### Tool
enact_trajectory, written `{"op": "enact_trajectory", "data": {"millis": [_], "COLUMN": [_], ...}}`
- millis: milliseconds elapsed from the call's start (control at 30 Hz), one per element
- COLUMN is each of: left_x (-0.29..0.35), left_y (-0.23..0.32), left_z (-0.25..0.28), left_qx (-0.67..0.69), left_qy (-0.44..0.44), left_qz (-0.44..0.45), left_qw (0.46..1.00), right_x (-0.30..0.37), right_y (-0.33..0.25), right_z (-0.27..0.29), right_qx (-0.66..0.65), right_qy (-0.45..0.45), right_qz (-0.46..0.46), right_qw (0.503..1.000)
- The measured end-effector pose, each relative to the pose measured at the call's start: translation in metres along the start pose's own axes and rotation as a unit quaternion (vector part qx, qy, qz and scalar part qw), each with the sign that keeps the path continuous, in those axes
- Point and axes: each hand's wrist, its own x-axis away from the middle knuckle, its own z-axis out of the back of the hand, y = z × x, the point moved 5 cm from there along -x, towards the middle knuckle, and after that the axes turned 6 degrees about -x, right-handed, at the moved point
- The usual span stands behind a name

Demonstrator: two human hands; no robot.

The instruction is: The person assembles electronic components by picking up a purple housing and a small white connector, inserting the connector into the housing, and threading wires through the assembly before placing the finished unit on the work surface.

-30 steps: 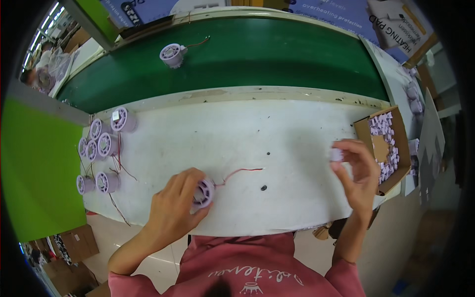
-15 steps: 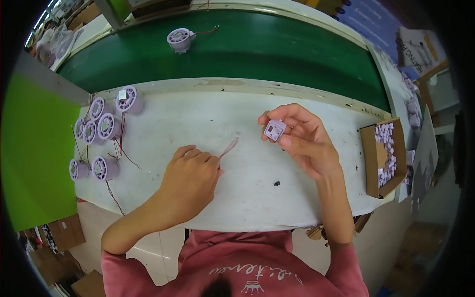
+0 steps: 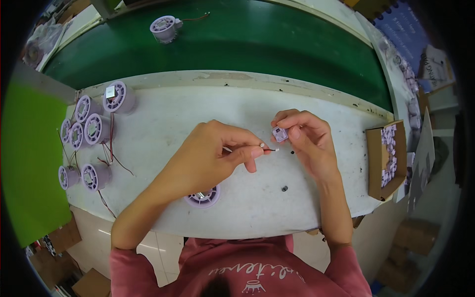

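My left hand [image 3: 217,156] pinches a thin dark wire [image 3: 267,149] between thumb and index finger. Small white connectors [image 3: 277,149] show at the wire's tips. Close by on the right, my right hand [image 3: 314,143] grips a small square lilac plastic housing [image 3: 280,134] in its fingertips, with its hollow side showing. The connectors and the housing are slightly apart. On the white table, a round lilac motor unit [image 3: 204,198] lies partly hidden under my left forearm; I cannot tell whether the wire runs to it.
Several round lilac units [image 3: 96,128] with trailing wires stand at the left. An open cardboard box [image 3: 374,163] of small lilac parts sits at the right. Beyond a raised ledge [image 3: 208,78], another unit [image 3: 165,28] rests on a green belt [image 3: 277,54]. A dark speck [image 3: 284,188] lies near my right wrist.
My left hand has moved right and brought the wire ends beside the lilac housing. The round unit under my left forearm has come into sight. My right hand still grips the housing.
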Motion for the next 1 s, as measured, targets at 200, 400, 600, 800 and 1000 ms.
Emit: {"op": "enact_trajectory", "data": {"millis": [200, 400, 600, 800, 1000], "left_x": [0.006, 0.008, 0.014, 0.01, 0.008], "left_y": [-0.006, -0.004, 0.001, -0.002, -0.009], "left_z": [0.006, 0.009, 0.009, 0.01, 0.011], "left_qx": [0.067, 0.06, -0.098, 0.067, 0.149], "left_qy": [0.096, 0.152, 0.211, 0.079, -0.059], "left_qz": [0.003, -0.056, -0.131, -0.067, -0.043], "left_qw": [0.993, 0.985, 0.964, 0.992, 0.986], "right_x": [0.0, 0.0, 0.002, 0.005, 0.004], "right_y": [-0.007, -0.006, -0.003, -0.006, -0.009], "right_z": [-0.016, -0.024, -0.034, -0.037, -0.046], "right_qx": [0.098, 0.148, 0.187, 0.209, 0.242], "right_qy": [0.061, 0.017, 0.02, 0.01, -0.055], "right_qz": [0.101, 0.121, 0.115, 0.166, 0.191], "right_qw": [0.988, 0.981, 0.976, 0.964, 0.95]}}
